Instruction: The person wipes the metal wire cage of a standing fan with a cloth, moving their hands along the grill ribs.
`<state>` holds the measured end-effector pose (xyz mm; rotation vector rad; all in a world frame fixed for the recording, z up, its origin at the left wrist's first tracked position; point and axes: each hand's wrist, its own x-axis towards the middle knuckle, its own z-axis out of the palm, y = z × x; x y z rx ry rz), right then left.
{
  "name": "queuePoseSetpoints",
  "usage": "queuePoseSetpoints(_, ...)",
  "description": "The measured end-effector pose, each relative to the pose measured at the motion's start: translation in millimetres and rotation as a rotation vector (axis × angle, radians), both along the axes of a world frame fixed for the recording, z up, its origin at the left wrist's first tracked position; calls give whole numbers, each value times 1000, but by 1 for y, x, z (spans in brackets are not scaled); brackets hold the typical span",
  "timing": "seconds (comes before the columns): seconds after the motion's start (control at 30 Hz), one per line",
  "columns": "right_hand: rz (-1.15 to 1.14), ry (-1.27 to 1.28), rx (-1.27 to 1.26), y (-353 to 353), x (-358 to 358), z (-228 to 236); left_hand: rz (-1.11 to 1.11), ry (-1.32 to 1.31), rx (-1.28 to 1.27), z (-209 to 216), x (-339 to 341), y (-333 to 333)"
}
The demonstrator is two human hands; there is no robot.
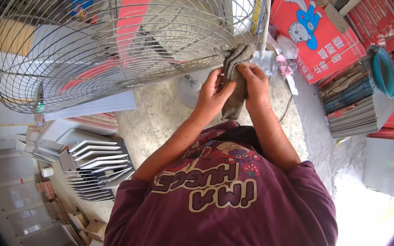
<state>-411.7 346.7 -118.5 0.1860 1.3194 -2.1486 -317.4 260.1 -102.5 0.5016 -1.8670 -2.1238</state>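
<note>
From the head view, your left hand (211,94) and your right hand (255,83) both close around a grey cloth (235,81), the left gripping its hanging lower part with curled fingers, the right pinching its upper part. The top of the cloth presses against the lower rim of a large wire fan guard (95,38), just beside a pale upright pole (265,19). Behind the wires you see red fan blades (133,4). The guard fills the upper left and blocks much of what lies beyond it. To your right stand a red carton with a cartoon rabbit (314,29), stacked flat cardboard (354,107) and a teal basin (385,71). To your left lie grey metal profiles (97,165) on the concrete floor (159,114).
</note>
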Motion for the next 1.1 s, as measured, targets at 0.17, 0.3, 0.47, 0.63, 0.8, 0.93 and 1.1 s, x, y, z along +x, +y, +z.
queuePoseSetpoints(0.17, 48, -69, -24, 4, 2, -3, -29, -36, 45, -6, 1, -3)
queuePoseSetpoints(0.3, -18, 141, -19, 5, 7, 12, -36, 63, 74, 3, 1, 0)
queuePoseSetpoints(0.47, -103, 511, -53, 2, 19, 45, 22, 261, -2, 28, 0, 8)
queuePoseSetpoints(0.63, -118, 806, -10, 10, 28, 75, 20, 337, -152, 45, 2, 10)
queuePoseSetpoints(0.8, -109, 845, -24, 11, 15, 72, -4, 349, -277, 49, -3, 10)
queuePoseSetpoints(0.93, -97, 589, -164, 10, -1, 59, -82, 281, -300, 33, 0, 13)
queuePoseSetpoints(1.1, -22, 483, -52, 16, -8, 44, -110, 238, -199, 21, 2, 15)
